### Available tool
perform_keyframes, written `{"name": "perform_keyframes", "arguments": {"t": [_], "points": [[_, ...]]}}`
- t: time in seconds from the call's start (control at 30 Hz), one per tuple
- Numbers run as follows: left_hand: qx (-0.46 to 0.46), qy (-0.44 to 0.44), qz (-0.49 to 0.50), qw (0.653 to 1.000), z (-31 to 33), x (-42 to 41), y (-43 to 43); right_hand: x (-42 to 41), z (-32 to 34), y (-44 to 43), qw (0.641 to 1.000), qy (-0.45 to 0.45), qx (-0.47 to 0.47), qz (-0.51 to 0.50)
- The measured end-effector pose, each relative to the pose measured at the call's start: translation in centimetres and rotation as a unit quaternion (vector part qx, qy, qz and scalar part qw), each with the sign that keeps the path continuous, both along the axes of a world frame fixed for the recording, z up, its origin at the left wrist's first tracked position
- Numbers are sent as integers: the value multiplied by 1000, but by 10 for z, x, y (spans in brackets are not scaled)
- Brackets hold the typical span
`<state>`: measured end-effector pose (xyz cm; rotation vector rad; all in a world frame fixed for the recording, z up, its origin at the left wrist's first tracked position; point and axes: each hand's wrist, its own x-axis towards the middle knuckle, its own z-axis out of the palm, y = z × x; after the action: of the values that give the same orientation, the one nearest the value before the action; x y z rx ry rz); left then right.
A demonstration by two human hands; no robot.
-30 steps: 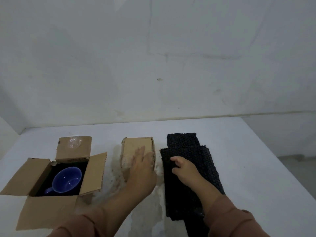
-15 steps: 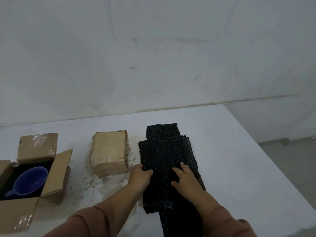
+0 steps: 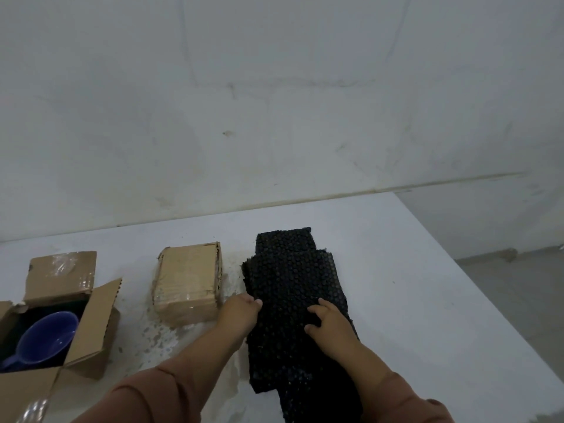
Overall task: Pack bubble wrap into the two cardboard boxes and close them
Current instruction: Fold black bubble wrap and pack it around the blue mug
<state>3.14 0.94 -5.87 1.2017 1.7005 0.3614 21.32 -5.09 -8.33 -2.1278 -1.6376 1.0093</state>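
The left hand (image 3: 241, 312) grip clamps the bubble wrap (image 3: 290, 270) at its left edge; the right hand (image 3: 331, 323) grip pinches its top layer. The closed box (image 3: 186, 279) sits just left; the bench (image 3: 412, 285) runs on rightward to its edge.

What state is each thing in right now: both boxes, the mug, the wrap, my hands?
Left box: flaps open, mug inside.
Mug: empty, inside that box.
Middle box: shut.
Wrap: lying flat, unpacked.
Left hand: grips wrap's left edge.
Right hand: fingers curled into wrap's top.
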Motion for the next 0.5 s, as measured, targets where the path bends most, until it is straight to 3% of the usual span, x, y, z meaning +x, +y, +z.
{"name": "perform_keyframes", "arguments": {"t": [0.27, 0.5], "points": [[101, 129, -108, 981, 19, -6, -4, 3, 5, 5, 997, -3, 23, -78], [99, 121, -130, 979, 26, -5, -4, 6, 9, 6, 993, 8, 17, -113]]}}
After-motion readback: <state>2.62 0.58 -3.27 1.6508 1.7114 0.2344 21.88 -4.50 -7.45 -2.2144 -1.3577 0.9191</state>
